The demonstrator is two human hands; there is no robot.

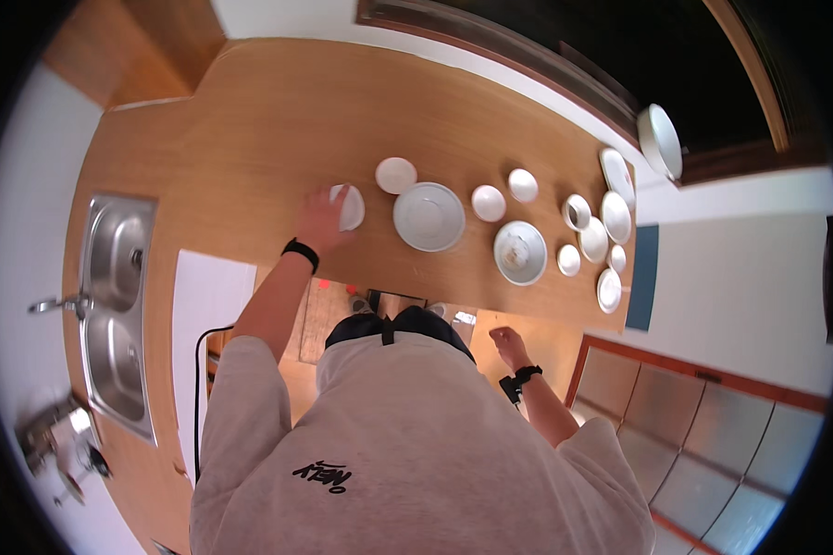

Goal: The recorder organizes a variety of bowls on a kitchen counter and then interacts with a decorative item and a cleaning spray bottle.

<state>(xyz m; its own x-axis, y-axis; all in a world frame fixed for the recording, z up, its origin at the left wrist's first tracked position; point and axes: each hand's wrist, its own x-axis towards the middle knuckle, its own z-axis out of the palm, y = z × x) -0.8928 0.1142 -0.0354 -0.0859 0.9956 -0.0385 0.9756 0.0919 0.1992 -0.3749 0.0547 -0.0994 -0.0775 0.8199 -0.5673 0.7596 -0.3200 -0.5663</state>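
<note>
My left hand (325, 220) reaches over the wooden countertop, its fingers at the left rim of a small white bowl (351, 208). Whether the fingers grip the rim is not clear. To the right stand another small white bowl (396, 175) and a large pale bowl (429, 216). Past them are two small white bowls (489, 203) (523, 185) and a large bowl with brownish residue inside (520, 252). My right hand (510, 347) hangs below the counter's front edge, away from the dishes, fingers curled; nothing shows in it.
Several white bowls and dishes (593, 239) crowd the counter's right end. A big white bowl (661, 142) stands by the dark window. A steel double sink (118, 270) with a faucet (59, 304) is at the left, near a white panel (212, 291) and a black cable (197, 395).
</note>
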